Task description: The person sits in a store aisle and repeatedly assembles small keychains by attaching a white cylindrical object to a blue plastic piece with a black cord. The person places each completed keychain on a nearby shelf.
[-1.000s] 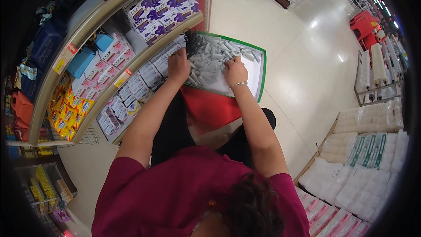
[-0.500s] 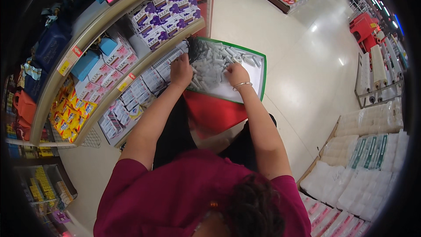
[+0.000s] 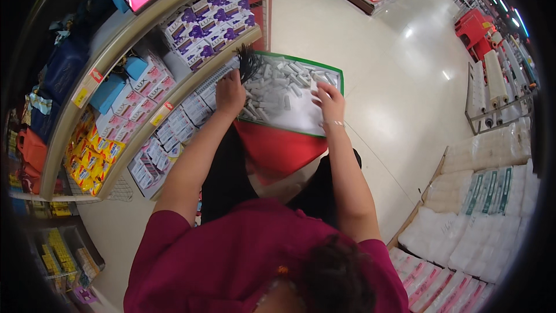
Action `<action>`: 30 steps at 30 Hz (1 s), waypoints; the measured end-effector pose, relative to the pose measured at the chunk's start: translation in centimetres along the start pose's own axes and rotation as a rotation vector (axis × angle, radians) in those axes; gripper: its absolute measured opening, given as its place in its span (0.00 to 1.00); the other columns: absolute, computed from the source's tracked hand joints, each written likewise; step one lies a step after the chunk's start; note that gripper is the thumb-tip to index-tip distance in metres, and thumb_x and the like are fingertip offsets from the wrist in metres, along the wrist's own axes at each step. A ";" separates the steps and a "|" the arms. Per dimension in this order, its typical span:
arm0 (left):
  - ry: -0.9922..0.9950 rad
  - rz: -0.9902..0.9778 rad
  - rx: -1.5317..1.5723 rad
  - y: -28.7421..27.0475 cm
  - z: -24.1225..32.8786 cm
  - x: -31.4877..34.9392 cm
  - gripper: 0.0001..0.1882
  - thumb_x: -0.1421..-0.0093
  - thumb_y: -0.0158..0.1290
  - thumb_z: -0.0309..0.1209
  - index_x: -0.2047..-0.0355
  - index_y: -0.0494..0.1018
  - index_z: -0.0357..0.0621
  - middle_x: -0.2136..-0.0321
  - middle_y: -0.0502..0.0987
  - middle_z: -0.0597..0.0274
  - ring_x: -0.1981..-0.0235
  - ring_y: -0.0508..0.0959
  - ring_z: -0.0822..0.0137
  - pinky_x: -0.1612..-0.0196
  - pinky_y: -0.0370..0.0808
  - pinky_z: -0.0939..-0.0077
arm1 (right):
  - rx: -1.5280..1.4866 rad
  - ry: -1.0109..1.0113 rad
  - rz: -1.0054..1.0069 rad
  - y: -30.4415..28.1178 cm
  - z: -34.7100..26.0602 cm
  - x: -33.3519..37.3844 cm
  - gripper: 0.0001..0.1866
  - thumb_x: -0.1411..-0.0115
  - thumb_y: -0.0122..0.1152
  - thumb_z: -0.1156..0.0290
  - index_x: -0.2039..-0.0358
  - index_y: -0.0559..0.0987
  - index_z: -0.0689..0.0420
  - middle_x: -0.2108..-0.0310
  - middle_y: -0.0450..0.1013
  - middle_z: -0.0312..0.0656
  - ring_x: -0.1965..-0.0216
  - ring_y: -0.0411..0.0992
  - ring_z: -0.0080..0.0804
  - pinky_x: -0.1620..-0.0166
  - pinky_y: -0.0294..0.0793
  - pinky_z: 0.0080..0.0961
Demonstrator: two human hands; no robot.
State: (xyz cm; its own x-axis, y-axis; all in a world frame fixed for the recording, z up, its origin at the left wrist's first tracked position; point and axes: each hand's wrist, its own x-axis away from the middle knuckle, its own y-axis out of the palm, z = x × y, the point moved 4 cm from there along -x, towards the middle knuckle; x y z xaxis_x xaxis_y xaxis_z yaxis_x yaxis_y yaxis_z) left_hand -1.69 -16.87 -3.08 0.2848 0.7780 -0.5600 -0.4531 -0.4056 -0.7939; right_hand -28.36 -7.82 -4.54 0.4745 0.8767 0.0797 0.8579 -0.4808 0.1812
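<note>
My left hand (image 3: 230, 91) is closed on a bunch of thin black cords (image 3: 248, 62), which fan out above the fingers at the left edge of a shallow bin. The bin's white inside has a green rim (image 3: 343, 84) and its front is red. Many small grey-white tag-like cylinders (image 3: 272, 84) lie heaped in its left and far parts. My right hand (image 3: 330, 103) hovers over the bin's right side, fingers apart, and I see nothing in it. A bracelet circles that wrist.
Shelves of boxed soap (image 3: 211, 20) curve along the left, close beside my left forearm. Yellow packets (image 3: 95, 156) fill a lower shelf. At right are stacked white paper packs (image 3: 446, 240) and a wire rack of rolls (image 3: 492, 90). A tiled floor (image 3: 399, 116) lies between.
My left hand has lifted slightly left with the black cords, which now spread out clear of the heap. My right hand has moved right, off the cylinders, and its fingers have opened.
</note>
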 end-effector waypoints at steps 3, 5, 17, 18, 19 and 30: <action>0.166 0.082 0.042 -1.6 2.5 -1.9 0.07 0.46 0.47 0.22 0.66 0.66 0.38 0.70 0.76 0.45 0.65 0.76 0.44 0.59 0.72 0.51 | -0.002 0.015 0.090 -5.2 -1.6 4.5 0.10 0.38 0.56 0.75 0.57 0.79 0.62 0.59 0.77 0.39 0.64 0.77 0.28 0.64 0.78 0.22; 0.185 -0.171 0.138 -0.6 5.1 -3.2 0.07 0.45 0.47 0.23 0.65 0.66 0.39 0.69 0.75 0.48 0.63 0.76 0.45 0.57 0.71 0.52 | -0.004 0.017 0.145 -7.6 -2.2 6.8 0.08 0.37 0.56 0.74 0.59 0.79 0.61 0.60 0.77 0.38 0.65 0.77 0.25 0.65 0.76 0.20; 0.610 -0.330 0.005 8.4 16.9 -1.1 0.03 0.43 0.46 0.27 0.68 0.69 0.46 0.70 0.76 0.59 0.63 0.78 0.59 0.58 0.71 0.66 | 0.041 0.059 0.160 -11.3 -0.2 11.6 0.07 0.35 0.55 0.73 0.61 0.80 0.60 0.62 0.78 0.36 0.67 0.76 0.21 0.66 0.74 0.16; 0.600 -0.420 -0.039 8.9 16.7 -0.7 0.03 0.43 0.46 0.27 0.68 0.69 0.46 0.70 0.76 0.59 0.64 0.78 0.59 0.58 0.71 0.66 | 0.035 0.054 0.146 -11.4 -0.1 11.7 0.07 0.35 0.55 0.74 0.61 0.80 0.60 0.63 0.78 0.36 0.67 0.76 0.21 0.66 0.74 0.16; 0.599 -0.395 -0.012 8.8 16.6 -0.5 0.05 0.44 0.48 0.27 0.67 0.70 0.46 0.68 0.76 0.59 0.62 0.78 0.59 0.56 0.71 0.65 | 0.029 0.061 0.148 -11.6 0.1 11.9 0.07 0.35 0.55 0.74 0.61 0.80 0.61 0.63 0.78 0.37 0.67 0.76 0.21 0.66 0.74 0.16; 0.455 -0.283 0.337 -2.1 8.9 -1.1 0.24 0.49 0.60 0.29 0.50 0.72 0.46 0.51 0.72 0.55 0.49 0.72 0.51 0.44 0.66 0.59 | 0.085 0.057 0.026 -9.6 0.8 12.0 0.07 0.35 0.56 0.75 0.61 0.79 0.63 0.68 0.77 0.39 0.71 0.75 0.22 0.65 0.74 0.17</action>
State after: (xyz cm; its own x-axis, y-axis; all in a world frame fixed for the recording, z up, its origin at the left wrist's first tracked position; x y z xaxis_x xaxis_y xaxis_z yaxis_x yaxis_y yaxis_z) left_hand -8.60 -12.61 1.33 0.7294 0.5214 -0.4429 -0.5280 0.0175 -0.8491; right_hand -30.74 7.27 -6.06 0.4864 0.8625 0.1397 0.8605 -0.5006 0.0943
